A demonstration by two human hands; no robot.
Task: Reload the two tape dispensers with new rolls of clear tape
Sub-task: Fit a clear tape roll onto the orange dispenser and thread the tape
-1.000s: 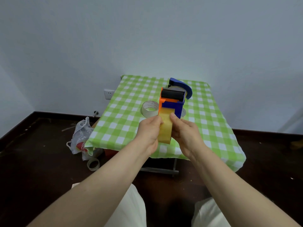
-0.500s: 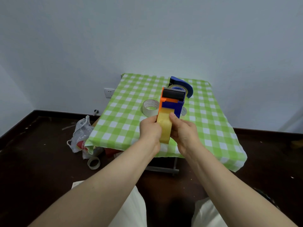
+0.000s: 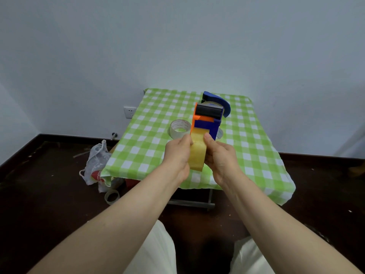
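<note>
On the dark floor, well to the left of the left hand [image 3: 177, 155], a white plastic bag [image 3: 96, 161] is seen slumped by the table's corner, with a spent tape ring [image 3: 112, 196] lying just nearer the camera. A wall socket [image 3: 129, 112] is visible further back on that side. The table [image 3: 150, 139], draped in a green-and-white checked cloth, is spread beneath and beyond both hands. A roll of clear tape [image 3: 180, 129] is laid flat on the cloth, just beyond the left hand's knuckles. Between the two hands, raised above the cloth, an orange-and-blue tape dispenser [image 3: 206, 119] with a black roller on top is held upright, and a band of yellowish tape [image 3: 197, 153] is seen running down from it. The left hand's fingers are curled against the band's left edge, gripping it. The right hand [image 3: 221, 157] is closed on the opposite edge, its thumb pressed to the tape just below the dispenser's blue body. Beyond the right hand's thumb, partly hidden by the held dispenser, the clear rim of what may be another roll [image 3: 219, 133] is glimpsed on the cloth. Further back on that side, a blue dispenser [image 3: 221, 100] is stood on the table, with a pale roll [image 3: 214, 104] seated under its curved guard
</note>
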